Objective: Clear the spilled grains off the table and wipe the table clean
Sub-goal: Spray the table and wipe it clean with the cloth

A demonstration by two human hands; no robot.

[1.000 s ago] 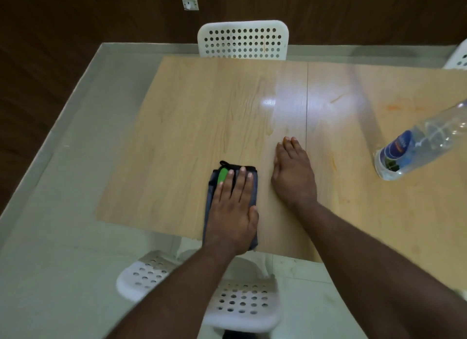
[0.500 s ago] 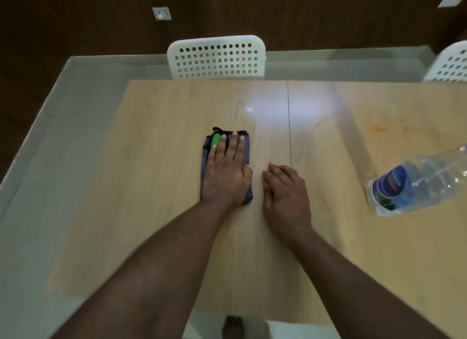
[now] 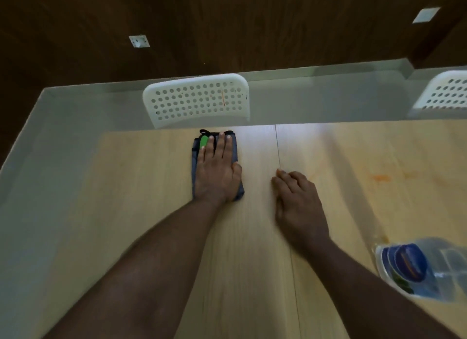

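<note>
A folded dark blue cloth (image 3: 195, 151) with a green tag lies near the far edge of the light wooden table (image 3: 141, 187). My left hand (image 3: 217, 169) presses flat on the cloth with straight fingers, covering most of it. To the right of the table's seam, my right hand (image 3: 298, 199) rests on the bare wood with its fingers loosely bent, holding nothing. No grains show on the table. An orange stain (image 3: 380, 178) marks the wood to the right.
A clear plastic bottle (image 3: 417, 268) with a blue label lies on its side at the right edge. A white perforated chair (image 3: 197, 99) stands beyond the far edge, another chair (image 3: 444, 93) at the far right. Pale floor lies to the left.
My left hand has slid the cloth away from me, from the near edge to the far edge of the table. My right hand has stayed on the wood beside the seam, its fingers curling slightly.
</note>
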